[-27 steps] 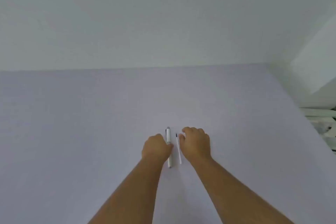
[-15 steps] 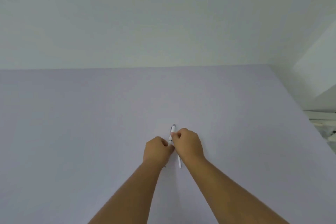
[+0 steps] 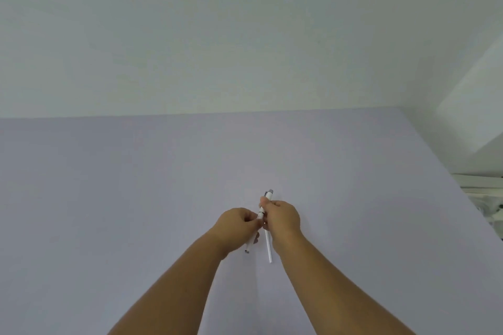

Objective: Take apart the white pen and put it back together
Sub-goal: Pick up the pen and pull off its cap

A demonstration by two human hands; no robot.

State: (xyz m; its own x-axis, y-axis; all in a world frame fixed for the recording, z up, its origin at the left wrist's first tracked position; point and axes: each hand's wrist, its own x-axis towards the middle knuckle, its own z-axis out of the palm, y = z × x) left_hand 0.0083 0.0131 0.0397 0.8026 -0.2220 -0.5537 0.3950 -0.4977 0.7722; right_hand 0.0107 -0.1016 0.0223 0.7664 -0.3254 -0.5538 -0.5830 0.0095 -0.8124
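The white pen barrel (image 3: 267, 196) is tilted, its grey-capped end pointing away from me and its lower end (image 3: 248, 249) sticking out below my left hand. My left hand (image 3: 236, 226) pinches the lower half of the barrel. My right hand (image 3: 283, 219) grips the upper half, just under the clip. The two hands touch at the barrel's middle, which they mostly hide. A thin white refill (image 3: 269, 247) lies on the table beside my right wrist, its far end hidden under that hand.
The work surface is a plain pale lilac table (image 3: 136, 198) against a white wall. Its right edge runs diagonally at the right, with white furniture (image 3: 484, 193) beyond it.
The pen barrel lay on the table beside my left hand. Both hands closed on it and raised it, tilting it. The refill stayed on the table.
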